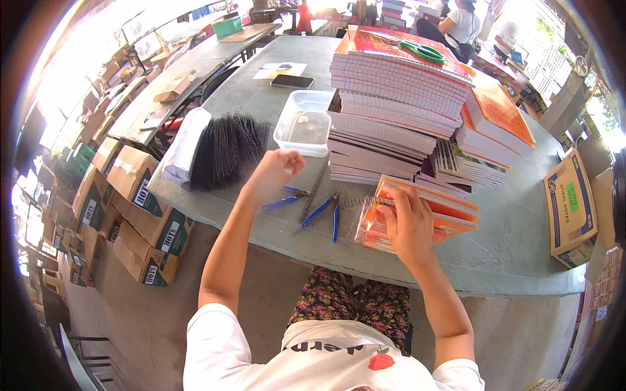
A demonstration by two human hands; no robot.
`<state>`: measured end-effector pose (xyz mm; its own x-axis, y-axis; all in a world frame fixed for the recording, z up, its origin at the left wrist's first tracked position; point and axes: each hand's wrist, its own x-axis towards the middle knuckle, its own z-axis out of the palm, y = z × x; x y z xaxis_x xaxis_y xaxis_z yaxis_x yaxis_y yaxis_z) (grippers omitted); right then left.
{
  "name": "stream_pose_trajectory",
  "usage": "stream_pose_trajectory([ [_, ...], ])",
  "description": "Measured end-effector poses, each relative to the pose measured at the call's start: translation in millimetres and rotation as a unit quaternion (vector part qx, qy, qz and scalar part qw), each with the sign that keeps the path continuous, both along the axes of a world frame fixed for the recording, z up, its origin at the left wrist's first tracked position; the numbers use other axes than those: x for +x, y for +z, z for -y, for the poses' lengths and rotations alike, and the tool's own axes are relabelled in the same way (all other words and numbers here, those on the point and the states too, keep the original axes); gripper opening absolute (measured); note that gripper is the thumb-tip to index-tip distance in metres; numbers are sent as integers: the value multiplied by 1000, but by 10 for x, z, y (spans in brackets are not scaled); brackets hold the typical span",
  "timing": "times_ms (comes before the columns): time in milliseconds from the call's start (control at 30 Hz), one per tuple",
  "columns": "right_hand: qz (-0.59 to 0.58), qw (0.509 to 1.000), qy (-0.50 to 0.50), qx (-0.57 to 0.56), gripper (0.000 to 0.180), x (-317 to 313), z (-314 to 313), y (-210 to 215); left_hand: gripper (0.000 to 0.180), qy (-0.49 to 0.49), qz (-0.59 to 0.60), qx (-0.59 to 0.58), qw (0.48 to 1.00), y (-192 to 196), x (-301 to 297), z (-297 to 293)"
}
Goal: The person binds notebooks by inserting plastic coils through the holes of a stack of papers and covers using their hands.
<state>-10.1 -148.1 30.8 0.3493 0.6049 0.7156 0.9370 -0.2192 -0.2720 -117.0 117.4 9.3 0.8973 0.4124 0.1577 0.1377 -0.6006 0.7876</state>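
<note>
My right hand [409, 225] grips a small orange-covered notebook [450, 218] near the table's front edge, thumb on the near side and fingers over the top. A thin wire coil [354, 202] sticks out at the notebook's left end. Over the table, just below a clear plastic tub [304, 124], my left hand [275, 173] is raised with its fingers curled in; whatever they hold, if anything, cannot be made out. Between the hands lie two blue-handled pliers [318, 213] [282, 201] and a long dark coil [313, 195].
Tall stacks of notebooks [398, 85] stand behind my right hand, green-handled scissors [422, 52] on top. A bundle of black coils [228, 153] lies left, beside a white roll [186, 143]. A phone [292, 81] lies farther back. Cardboard boxes [570, 208] flank the table.
</note>
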Motion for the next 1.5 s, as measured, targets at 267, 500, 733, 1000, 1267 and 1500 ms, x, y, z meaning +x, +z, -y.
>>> stream_pose_trajectory([
  [267, 6, 999, 44, -15, 21, 82, 84, -47, 21, -7, -130, 130, 983, -507, 107, -90],
  [500, -13, 995, 53, -79, 19, 93, 100, 43, 13, 215, 265, 145, 929, 793, 211, -42],
  [733, -87, 993, 70, -44, 16, 108, 134, 56, 17, 172, 340, 145, 913, 1366, 210, 154],
  [1000, -67, 995, 76, 2, 23, 132, 129, -12, 12, 262, 280, 152, 911, 1177, -632, 399],
  [1267, 6, 996, 46, -76, 16, 61, 128, -71, 15, 307, 270, 95, 907, 958, -1437, 239],
  [1500, -80, 995, 36, -38, 12, 162, 160, -16, 13, 280, 237, 66, 928, 634, -1263, 88],
])
